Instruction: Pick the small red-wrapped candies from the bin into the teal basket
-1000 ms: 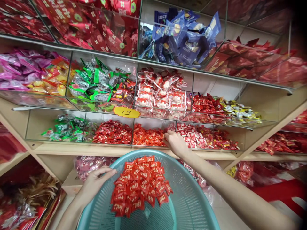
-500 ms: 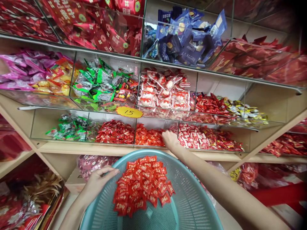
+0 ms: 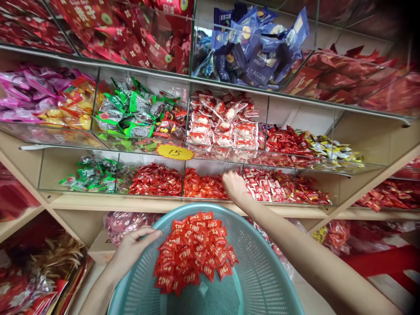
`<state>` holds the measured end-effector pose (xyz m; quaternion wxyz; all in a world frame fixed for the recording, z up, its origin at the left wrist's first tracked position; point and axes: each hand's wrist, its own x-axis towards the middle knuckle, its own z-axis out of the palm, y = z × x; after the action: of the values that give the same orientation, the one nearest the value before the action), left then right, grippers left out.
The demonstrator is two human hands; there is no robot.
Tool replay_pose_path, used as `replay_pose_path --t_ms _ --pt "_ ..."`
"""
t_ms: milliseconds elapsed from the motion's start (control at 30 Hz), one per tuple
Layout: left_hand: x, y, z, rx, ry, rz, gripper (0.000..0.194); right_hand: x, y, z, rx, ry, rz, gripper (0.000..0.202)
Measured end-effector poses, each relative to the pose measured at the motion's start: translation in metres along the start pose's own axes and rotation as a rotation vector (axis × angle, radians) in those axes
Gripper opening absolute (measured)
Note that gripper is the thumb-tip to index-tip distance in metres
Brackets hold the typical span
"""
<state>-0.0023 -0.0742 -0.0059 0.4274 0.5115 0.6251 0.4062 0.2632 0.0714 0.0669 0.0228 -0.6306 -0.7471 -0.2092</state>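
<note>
My left hand (image 3: 137, 245) grips the upper left rim of a green plastic basket (image 3: 271, 245), thumb over the edge. A pile of small red candy packets (image 3: 195, 253) with pale lettering lies in the basket. My right hand (image 3: 235, 185) reaches over the basket to the bottom shelf, at the right side of a bin of orange-red candies (image 3: 203, 184). Its fingers are curled, and whatever they hold is hidden behind the hand. Pink-and-white wrapped candies (image 3: 262, 185) fill the bin just right of that hand.
Clear dividers and front panels edge the shelf bins. A yellow price tag (image 3: 175, 152) marked 15 hangs above the bottom row. Green packets (image 3: 95, 173) and dark red candies (image 3: 155, 180) lie to the left. Blue packets (image 3: 256, 48) sit higher up. A wooden ledge (image 3: 124, 203) runs below.
My right hand has shifted slightly up and right in the bin, its fingers still curled. The view has moved a little. My left hand stays on the basket rim.
</note>
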Motion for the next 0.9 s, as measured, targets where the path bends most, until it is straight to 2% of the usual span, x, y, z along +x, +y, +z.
replay_pose_path --t_ms 133,267,367,500,633,733,900 --pt "0.002 -0.001 0.001 0.000 0.007 0.029 0.030 -0.017 0.006 -0.023 0.006 0.096 -0.011 0.021" --pt "0.003 -0.002 0.001 -0.012 -0.021 0.073 0.028 -0.055 0.011 -0.042 0.083 0.167 -0.075 0.018" --pt "0.002 0.000 0.001 -0.016 -0.036 0.073 0.028 -0.087 0.015 -0.045 0.226 0.155 -0.163 0.019" --pt "0.000 0.001 0.001 -0.011 -0.036 0.074 0.027 -0.121 0.021 -0.033 0.429 0.012 -0.286 0.016" --pt "0.001 0.001 0.002 0.000 -0.032 0.058 0.026 -0.144 0.024 -0.016 0.501 -0.160 -0.435 0.016" --pt "0.001 0.001 0.002 0.010 -0.031 0.047 0.027 -0.153 0.025 -0.003 0.492 -0.264 -0.505 0.017" --pt "0.001 -0.002 0.001 0.011 -0.030 0.057 0.028 -0.155 0.025 0.018 0.530 -0.361 -0.550 0.016"
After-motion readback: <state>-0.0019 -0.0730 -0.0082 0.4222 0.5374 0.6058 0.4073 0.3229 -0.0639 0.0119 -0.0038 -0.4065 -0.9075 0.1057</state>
